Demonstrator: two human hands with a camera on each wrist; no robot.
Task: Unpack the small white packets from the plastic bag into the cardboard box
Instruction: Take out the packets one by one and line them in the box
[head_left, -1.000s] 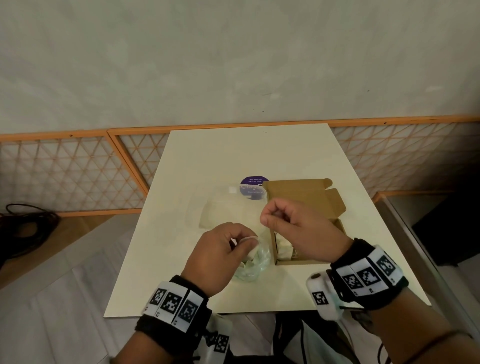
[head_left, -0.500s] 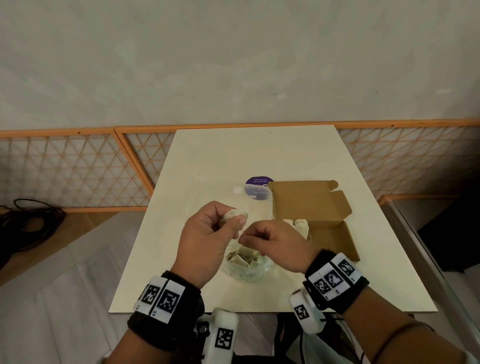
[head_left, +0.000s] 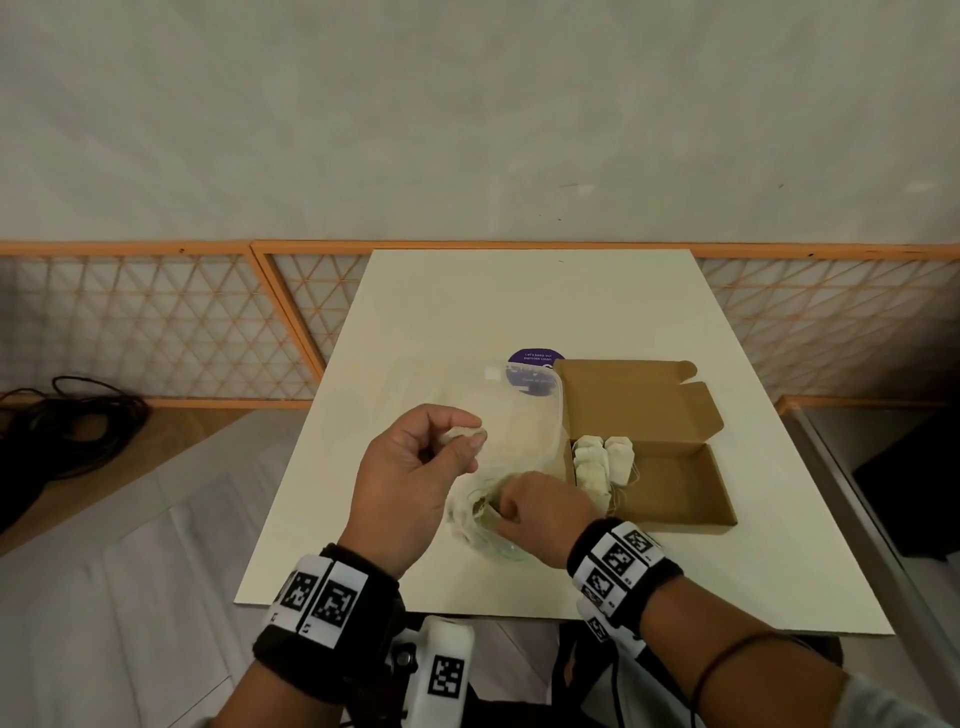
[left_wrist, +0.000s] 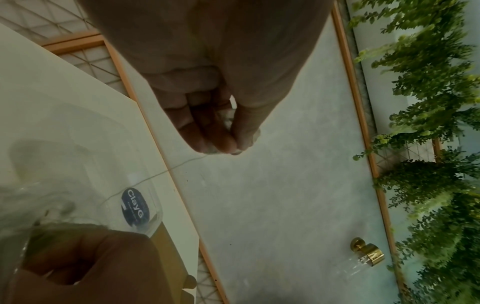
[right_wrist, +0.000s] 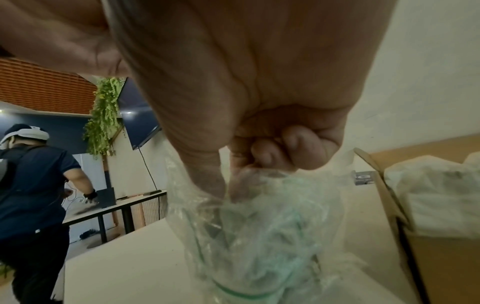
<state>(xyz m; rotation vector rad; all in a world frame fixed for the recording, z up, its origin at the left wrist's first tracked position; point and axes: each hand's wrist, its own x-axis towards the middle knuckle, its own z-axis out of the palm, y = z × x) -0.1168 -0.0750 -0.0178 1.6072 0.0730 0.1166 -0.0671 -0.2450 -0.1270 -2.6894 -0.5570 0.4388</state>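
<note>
A: What's the setting?
B: A pale cream rectangular surface (head_left: 519, 312) stands before a grey wall with orange lattice panels.

A: Where are the hands?
B: The left hand (head_left: 410, 483) is raised, thumb and fingers pinching the rim of a clear crumpled plastic bag (head_left: 519, 441). The right hand (head_left: 540, 514) reaches into the bag's mouth with curled fingers; what it grips I cannot tell.

A: And the packets?
B: Several small white packets (head_left: 605, 460) stand at the left end of the open brown cardboard box (head_left: 670, 483), just right of the bag.
</note>
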